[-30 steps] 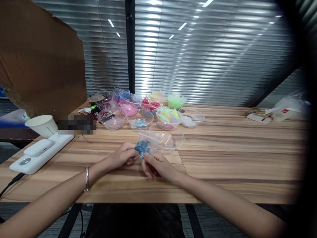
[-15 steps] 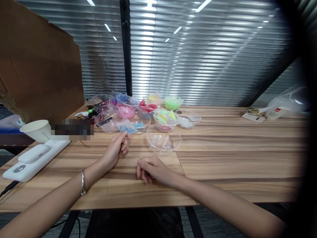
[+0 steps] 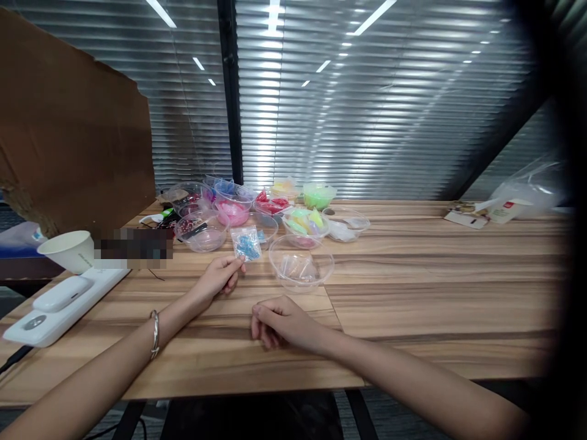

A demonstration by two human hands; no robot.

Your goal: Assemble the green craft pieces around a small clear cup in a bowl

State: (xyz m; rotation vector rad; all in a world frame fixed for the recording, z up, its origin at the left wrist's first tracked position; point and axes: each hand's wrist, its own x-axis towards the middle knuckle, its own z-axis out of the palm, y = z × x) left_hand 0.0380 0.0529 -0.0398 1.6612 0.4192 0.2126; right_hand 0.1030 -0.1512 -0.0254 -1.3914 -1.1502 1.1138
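Between its thumb and finger, my left hand (image 3: 222,273) pinches the lower edge of a small clear bag with blue pieces (image 3: 247,244). The bag is raised in front of a clear bowl (image 3: 270,238) that holds another blue item. My right hand (image 3: 275,321) rests on the wooden table (image 3: 413,293), its fingers curled together; what they hold, if anything, is hidden. Just beyond it stands a clear bowl (image 3: 302,284) with clear plastic bags (image 3: 297,267) inside.
Behind are several clear bowls with pink (image 3: 232,212), red (image 3: 273,203), green (image 3: 320,195) and pastel pieces (image 3: 303,221). On the left stand a paper cup (image 3: 68,252), a white power strip (image 3: 68,311) and cardboard (image 3: 77,122). A plastic bag (image 3: 527,189) lies at the far right.
My left hand has moved slightly right, and the blue bag has turned more upright, its face now toward me. My right hand has hardly moved. The view has shifted slightly.
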